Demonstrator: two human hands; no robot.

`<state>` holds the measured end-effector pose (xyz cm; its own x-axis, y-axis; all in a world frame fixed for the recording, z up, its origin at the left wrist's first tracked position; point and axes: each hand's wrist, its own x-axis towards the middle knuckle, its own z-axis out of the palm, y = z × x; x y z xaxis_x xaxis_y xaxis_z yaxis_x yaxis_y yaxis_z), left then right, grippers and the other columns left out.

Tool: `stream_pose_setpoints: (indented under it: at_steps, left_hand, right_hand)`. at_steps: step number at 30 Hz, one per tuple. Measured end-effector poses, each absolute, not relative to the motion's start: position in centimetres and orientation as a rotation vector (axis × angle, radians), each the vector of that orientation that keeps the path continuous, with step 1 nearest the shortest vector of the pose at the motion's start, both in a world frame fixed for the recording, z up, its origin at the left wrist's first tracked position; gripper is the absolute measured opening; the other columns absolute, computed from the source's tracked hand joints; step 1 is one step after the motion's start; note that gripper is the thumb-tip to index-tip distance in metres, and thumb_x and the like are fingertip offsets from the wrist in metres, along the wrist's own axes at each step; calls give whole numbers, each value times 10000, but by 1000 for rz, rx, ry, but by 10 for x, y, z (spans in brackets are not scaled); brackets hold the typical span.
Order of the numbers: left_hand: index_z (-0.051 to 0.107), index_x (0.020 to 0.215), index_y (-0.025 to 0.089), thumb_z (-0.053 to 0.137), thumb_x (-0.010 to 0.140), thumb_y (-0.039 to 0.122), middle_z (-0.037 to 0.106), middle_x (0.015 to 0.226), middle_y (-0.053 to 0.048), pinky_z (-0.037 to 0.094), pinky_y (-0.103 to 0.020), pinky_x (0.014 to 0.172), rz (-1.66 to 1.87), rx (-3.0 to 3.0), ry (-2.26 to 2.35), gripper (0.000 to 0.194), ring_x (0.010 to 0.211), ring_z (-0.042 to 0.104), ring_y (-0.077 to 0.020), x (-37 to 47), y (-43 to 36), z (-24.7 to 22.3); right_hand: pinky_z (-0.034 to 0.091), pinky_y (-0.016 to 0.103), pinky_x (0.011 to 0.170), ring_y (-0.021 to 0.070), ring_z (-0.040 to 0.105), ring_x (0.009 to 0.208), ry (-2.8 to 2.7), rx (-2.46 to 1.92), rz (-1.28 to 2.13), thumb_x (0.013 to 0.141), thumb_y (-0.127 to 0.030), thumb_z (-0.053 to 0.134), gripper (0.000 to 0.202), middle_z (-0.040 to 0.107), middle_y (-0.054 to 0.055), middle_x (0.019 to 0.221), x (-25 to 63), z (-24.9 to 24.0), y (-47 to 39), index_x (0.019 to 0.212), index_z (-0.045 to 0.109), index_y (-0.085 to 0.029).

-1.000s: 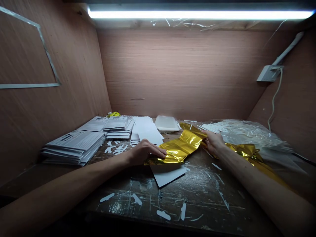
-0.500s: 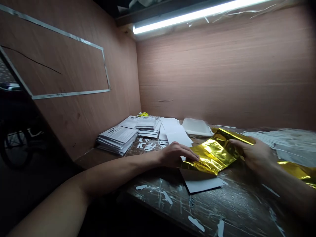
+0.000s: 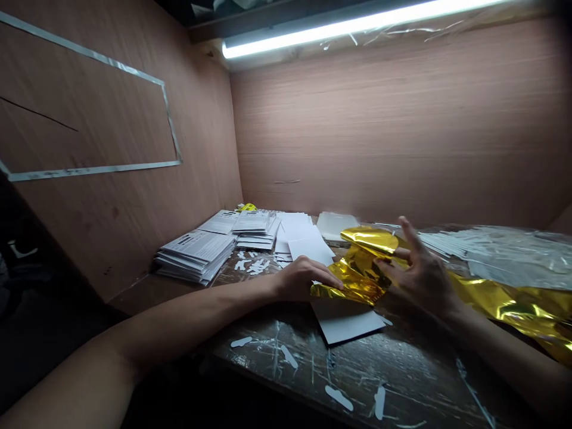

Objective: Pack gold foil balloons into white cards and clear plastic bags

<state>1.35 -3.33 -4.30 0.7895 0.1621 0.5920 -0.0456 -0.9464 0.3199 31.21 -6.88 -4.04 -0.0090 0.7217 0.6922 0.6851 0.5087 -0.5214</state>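
Note:
A shiny gold foil sheet (image 3: 357, 271) lies crumpled and partly folded between my hands. My left hand (image 3: 308, 279) is closed at its left edge, fingertips pressed on the foil. At the upper right, my right hand (image 3: 417, 274) has one finger pointing up, while its thumb and another finger grip the foil's fold. Under the foil a white card (image 3: 346, 322) rests on the dark scratched table (image 3: 402, 363), its upper part covered. A long stretch of the gold foil runs right, behind my right forearm.
Stacks of printed cards (image 3: 196, 253) stand at the left, beside blank white sheets (image 3: 308, 238). Small white paper offcuts (image 3: 338, 398) are scattered about. Clear plastic (image 3: 522, 262) and white strips lie at the back right. Wooden panels (image 3: 379, 137) enclose the table under a tube light (image 3: 357, 27).
My right hand has shifted left, lifting one finger and curling the foil over into a loop. More foil shows at the right. My left hand keeps its hold; the view has turned slightly right.

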Motion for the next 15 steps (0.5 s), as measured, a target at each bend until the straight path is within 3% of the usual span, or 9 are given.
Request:
stream_pose_setpoints:
  at_steps: [3, 6, 8, 11, 15]
  left_hand:
    - [789, 1084, 141, 714, 846, 211, 788, 1075, -134, 617, -286, 871, 888, 2647, 61, 259, 953, 770, -210, 14, -36, -38]
    - [799, 1052, 143, 719, 850, 212, 791, 1056, -139, 617, -299, 893, 837, 2608, 59, 228, 967, 772, -223, 16, -37, -36]
    - [803, 1042, 153, 717, 852, 202, 792, 1053, -132, 617, -297, 898, 795, 2578, 83, 214, 980, 772, -226, 16, -36, -38]
    - [806, 1043, 149, 722, 853, 197, 791, 1050, -136, 619, -285, 889, 756, 2575, 102, 213, 967, 776, -229, 17, -33, -42]
    - [811, 1039, 134, 741, 853, 219, 794, 1020, -150, 621, -283, 879, 767, 2575, 115, 216, 947, 779, -237, 17, -31, -43]
  right_hand:
    - [626, 470, 907, 306, 772, 965, -2028, -1097, -282, 888, -268, 678, 922, 792, 95, 1084, 308, -44, -73, 1637, 142, -235]
    - [591, 477, 991, 290, 706, 1163, -2242, -1028, -256, 877, -181, 634, 939, 771, 59, 1177, 308, -46, -68, 1642, 95, -246]
    - [580, 474, 1016, 283, 664, 1237, -2298, -1072, -214, 849, -139, 625, 884, 723, 63, 1284, 311, -48, -61, 1625, 219, -257]
    - [534, 512, 1075, 303, 622, 1294, -2296, -1191, -203, 829, -102, 611, 672, 619, 59, 1425, 319, -54, -50, 1470, 544, -294]
    - [507, 529, 1106, 285, 662, 1237, -2247, -1326, -15, 809, -51, 595, 541, 666, -23, 1341, 333, -59, -39, 1217, 737, -376]
